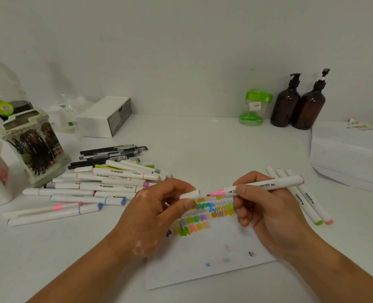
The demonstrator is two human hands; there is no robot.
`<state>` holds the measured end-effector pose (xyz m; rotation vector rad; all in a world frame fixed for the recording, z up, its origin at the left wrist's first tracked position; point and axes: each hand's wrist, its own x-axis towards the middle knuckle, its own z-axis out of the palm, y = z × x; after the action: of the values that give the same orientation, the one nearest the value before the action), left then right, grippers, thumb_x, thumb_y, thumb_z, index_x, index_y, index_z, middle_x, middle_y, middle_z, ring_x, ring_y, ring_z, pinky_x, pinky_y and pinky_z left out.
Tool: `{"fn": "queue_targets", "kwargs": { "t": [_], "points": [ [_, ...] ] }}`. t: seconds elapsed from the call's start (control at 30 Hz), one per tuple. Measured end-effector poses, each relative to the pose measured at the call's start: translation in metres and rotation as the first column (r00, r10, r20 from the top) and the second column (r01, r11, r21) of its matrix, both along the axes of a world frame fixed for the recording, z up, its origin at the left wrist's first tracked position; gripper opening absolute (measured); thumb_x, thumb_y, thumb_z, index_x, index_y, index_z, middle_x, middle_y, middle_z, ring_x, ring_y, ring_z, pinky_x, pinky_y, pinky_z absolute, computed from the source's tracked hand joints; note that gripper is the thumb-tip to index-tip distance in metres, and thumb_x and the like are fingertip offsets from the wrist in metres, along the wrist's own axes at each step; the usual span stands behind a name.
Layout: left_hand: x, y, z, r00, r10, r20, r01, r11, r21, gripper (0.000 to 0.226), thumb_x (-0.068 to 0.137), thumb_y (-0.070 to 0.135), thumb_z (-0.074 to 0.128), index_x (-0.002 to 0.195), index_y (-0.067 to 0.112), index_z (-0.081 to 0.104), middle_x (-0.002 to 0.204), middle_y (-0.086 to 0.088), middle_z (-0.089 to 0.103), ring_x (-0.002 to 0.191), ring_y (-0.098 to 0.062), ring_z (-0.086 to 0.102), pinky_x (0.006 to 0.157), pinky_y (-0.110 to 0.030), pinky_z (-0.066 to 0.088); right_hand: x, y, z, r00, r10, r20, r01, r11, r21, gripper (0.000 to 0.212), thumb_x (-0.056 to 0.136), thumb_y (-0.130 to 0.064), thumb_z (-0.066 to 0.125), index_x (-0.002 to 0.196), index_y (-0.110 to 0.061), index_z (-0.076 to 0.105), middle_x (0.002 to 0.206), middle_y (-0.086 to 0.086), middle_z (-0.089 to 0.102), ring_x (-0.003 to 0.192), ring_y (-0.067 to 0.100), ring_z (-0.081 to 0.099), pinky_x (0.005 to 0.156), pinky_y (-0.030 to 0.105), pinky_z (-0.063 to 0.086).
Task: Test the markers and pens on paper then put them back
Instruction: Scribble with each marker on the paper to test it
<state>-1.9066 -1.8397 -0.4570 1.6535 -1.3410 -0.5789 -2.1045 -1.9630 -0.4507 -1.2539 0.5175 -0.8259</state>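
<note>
1. Left hand [154,211], centre of the frame: thumb and fingers pinch a white cap [190,195], which is held just left of the marker's tip and apart from it.
2. Far left: a clear plastic bottle [1,84] stands at the upper left. In front of it is a decorated pen holder [34,147], upright on the white table [203,145].
3. Left of centre: a loose pile of white-barrelled markers [106,186] lies beside the holder, with several black pens [113,153] along its far edge. A white box [106,115] sits behind them near the wall.
4. Centre: a sheet of paper [203,270] lies beneath both hands. It carries rows of coloured scribbles and a few faint dabs lower down.
5. Right of centre: the right hand [268,211] grips the pink marker [286,181], which is uncapped and held roughly level above the paper, nib pointing left toward the cap.
6. Right: three capped markers [308,200] lie side by side on the table just beyond the right hand, partly hidden by it.
7. Upper right: a green container [254,106] and two brown pump bottles [285,108] stand against the wall. A white stack of sheets [351,154] fills the right edge.
</note>
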Motion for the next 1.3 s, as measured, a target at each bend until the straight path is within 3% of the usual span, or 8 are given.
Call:
{"fn": "queue_targets", "kwargs": {
  "t": [0.13, 0.27, 0.43, 0.8, 1.0, 1.17, 1.23, 1.3],
  "points": [
    [-0.002, 0.000, 0.000, 1.000, -0.020, 0.005, 0.020, 1.000, -0.011, 0.023, 0.080, 0.050, 0.062, 0.102, 0.044, 0.068, 0.095, 0.022, 0.070, 0.093, -0.007, 0.068, 0.071, -0.027, 0.060, 0.000, 0.002, -0.001, 0.999, 0.038, -0.020, -0.039, 0.998, -0.039, 0.005, 0.074, -0.017, 0.075, 0.075, -0.014, 0.071, 0.064, 0.015, 0.063, 0.051, 0.019, 0.056, 0.044, 0.026, 0.046],
    [-0.010, 0.002, 0.002, 0.999, -0.052, 0.013, 0.053, 0.996, -0.070, 0.020, 0.080, 0.047, 0.064, 0.099, 0.043, 0.071, 0.086, 0.020, 0.071, 0.073, -0.002, 0.064, 0.057, -0.011, 0.049, 0.002, 0.008, -0.003, 0.994, 0.085, -0.066, -0.091, 0.991, -0.096, 0.019, 0.069, -0.030, 0.079, 0.080, -0.016, 0.073, 0.069, 0.017, 0.068, 0.056, 0.022, 0.061, 0.051, 0.026, 0.049],
    [-0.013, 0.003, 0.005, 0.998, -0.062, -0.021, 0.058, 0.990, -0.127, 0.016, 0.083, 0.036, 0.069, 0.098, 0.034, 0.073, 0.079, 0.014, 0.072, 0.064, -0.005, 0.062, 0.053, -0.010, 0.044, 0.004, 0.011, 0.000, 0.992, 0.106, -0.071, -0.111, 0.991, -0.076, 0.018, 0.072, -0.030, 0.080, 0.081, -0.016, 0.074, 0.073, 0.018, 0.071, 0.061, 0.024, 0.065, 0.055, 0.027, 0.053],
    [-0.011, 0.005, 0.002, 0.999, -0.011, 0.040, 0.017, 0.989, -0.149, 0.016, 0.084, 0.026, 0.075, 0.099, 0.033, 0.075, 0.082, 0.012, 0.071, 0.072, -0.013, 0.064, 0.056, -0.015, 0.049, 0.007, 0.020, 0.003, 0.992, 0.082, -0.099, -0.088, 0.994, -0.063, 0.020, 0.072, -0.031, 0.082, 0.083, -0.015, 0.076, 0.075, 0.020, 0.071, 0.061, 0.025, 0.067, 0.055, 0.027, 0.054],
    [-0.009, 0.004, 0.001, 0.998, -0.006, 0.066, 0.019, 0.981, -0.195, 0.021, 0.078, 0.042, 0.070, 0.098, 0.035, 0.075, 0.085, 0.014, 0.072, 0.078, -0.016, 0.066, 0.066, -0.025, 0.056, 0.007, 0.018, 0.003, 0.991, 0.072, -0.109, -0.082, 0.992, -0.095, 0.031, 0.067, -0.038, 0.085, 0.087, -0.015, 0.077, 0.073, 0.016, 0.071, 0.061, 0.023, 0.065, 0.055, 0.026, 0.053],
    [0.009, -0.001, 0.000, 0.994, 0.071, 0.083, -0.055, 0.983, -0.176, 0.025, 0.075, 0.050, 0.062, 0.100, 0.048, 0.068, 0.091, 0.020, 0.067, 0.085, -0.004, 0.067, 0.065, -0.016, 0.056, -0.006, 0.004, 0.015, 0.987, 0.099, -0.127, -0.116, 0.984, -0.137, 0.035, 0.075, -0.042, 0.078, 0.096, -0.014, 0.080, 0.079, 0.013, 0.073, 0.062, 0.020, 0.062, 0.050, 0.028, 0.049],
    [0.014, -0.001, -0.003, 0.986, 0.111, 0.125, -0.091, 0.983, -0.159, 0.022, 0.075, 0.050, 0.060, 0.096, 0.051, 0.067, 0.093, 0.024, 0.064, 0.088, -0.001, 0.064, 0.068, -0.018, 0.057, -0.009, 0.001, 0.016, 0.963, -0.004, -0.270, -0.077, 0.954, -0.289, 0.010, 0.081, -0.028, 0.080, 0.088, -0.021, 0.081, 0.074, 0.007, 0.075, 0.060, 0.014, 0.062, 0.051, 0.026, 0.051],
    [0.013, -0.001, -0.005, 0.975, 0.130, 0.183, -0.099, 0.981, -0.166, 0.020, 0.075, 0.048, 0.059, 0.094, 0.054, 0.064, 0.093, 0.024, 0.061, 0.089, -0.003, 0.061, 0.071, -0.018, 0.056, -0.009, 0.002, 0.011, 0.877, -0.181, -0.444, -0.092, 0.846, -0.525, 0.007, 0.084, -0.025, 0.082, 0.082, -0.031, 0.079, 0.067, -0.005, 0.073, 0.055, 0.004, 0.059, 0.055, 0.018, 0.048]
  ]
}}
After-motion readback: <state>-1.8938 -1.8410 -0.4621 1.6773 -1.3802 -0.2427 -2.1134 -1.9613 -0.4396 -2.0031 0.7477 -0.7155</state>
